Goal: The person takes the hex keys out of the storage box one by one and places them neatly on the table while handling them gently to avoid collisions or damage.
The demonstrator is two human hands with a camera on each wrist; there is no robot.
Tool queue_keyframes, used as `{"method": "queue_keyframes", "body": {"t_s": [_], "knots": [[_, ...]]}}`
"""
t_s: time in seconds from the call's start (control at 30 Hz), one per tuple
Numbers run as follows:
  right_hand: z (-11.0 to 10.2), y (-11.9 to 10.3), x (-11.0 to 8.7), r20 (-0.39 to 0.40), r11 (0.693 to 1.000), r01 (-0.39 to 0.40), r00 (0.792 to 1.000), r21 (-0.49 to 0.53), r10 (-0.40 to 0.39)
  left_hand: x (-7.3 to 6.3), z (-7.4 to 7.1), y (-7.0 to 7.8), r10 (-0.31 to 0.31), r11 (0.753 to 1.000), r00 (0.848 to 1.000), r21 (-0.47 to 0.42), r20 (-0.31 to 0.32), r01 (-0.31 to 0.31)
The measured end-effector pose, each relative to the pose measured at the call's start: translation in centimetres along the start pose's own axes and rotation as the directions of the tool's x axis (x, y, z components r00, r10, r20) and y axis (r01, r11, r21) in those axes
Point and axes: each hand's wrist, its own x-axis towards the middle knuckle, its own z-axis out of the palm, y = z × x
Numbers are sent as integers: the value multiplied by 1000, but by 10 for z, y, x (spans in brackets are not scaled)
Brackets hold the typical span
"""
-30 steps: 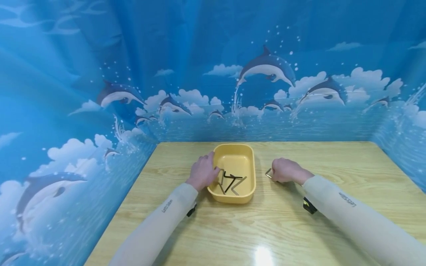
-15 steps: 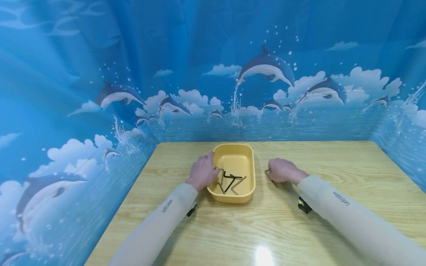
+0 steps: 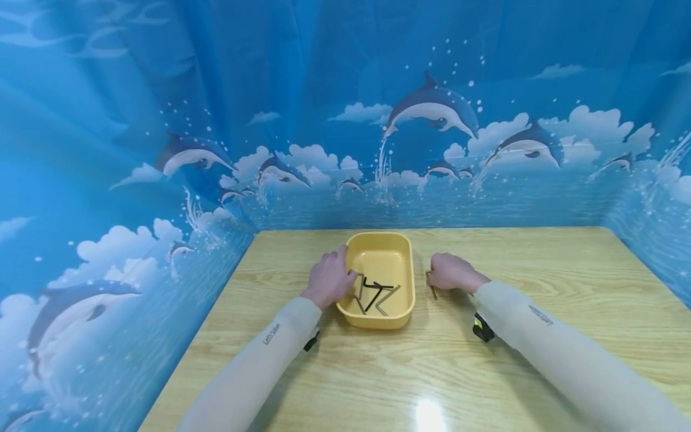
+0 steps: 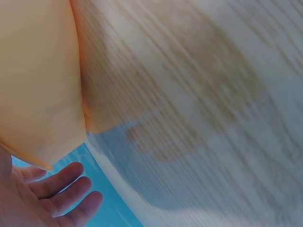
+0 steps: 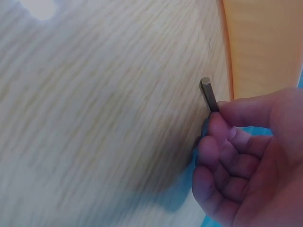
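A yellow plastic tub (image 3: 376, 322) stands on the table, with black and grey hex keys (image 3: 372, 298) lying in its near half. My left hand (image 3: 326, 281) holds the tub's left rim, thumb on the rim; in the left wrist view the other fingers (image 4: 61, 203) extend loosely beside the wall. Just right of the tub, my right hand (image 3: 452, 272) pinches a bent hex key (image 3: 434, 293) between thumb and forefinger. In the right wrist view the key's six-sided end (image 5: 205, 81) sticks out past the fingertips, and the hand hides its other part.
The light wood-grain table (image 3: 410, 378) carries the tub near its back edge. A blue dolphin-print curtain (image 3: 335, 108) rises behind the table and along its left and right sides. Wrist cameras (image 3: 482, 328) hang under both sleeves.
My right hand has moved left toward the tub with the hex key, which has turned so its long arm points down toward the front. The left hand and tub have stayed put.
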Motion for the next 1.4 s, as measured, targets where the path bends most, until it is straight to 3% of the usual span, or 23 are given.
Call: {"method": "queue_keyframes", "body": {"t_s": [0.23,1.03,1.4], "knots": [[-1,1,5,11,998,0,1000,56,0,0,-2,1,0,1000,1000,7,-2,0],[0,-2,15,-32,1000,-13,999,5,13,-1,-2,1,1,1000,1000,4,-9,-1],[-2,-4,12,-3,998,-28,1000,49,28,0,-3,3,7,1000,1000,-10,-14,-8]]}}
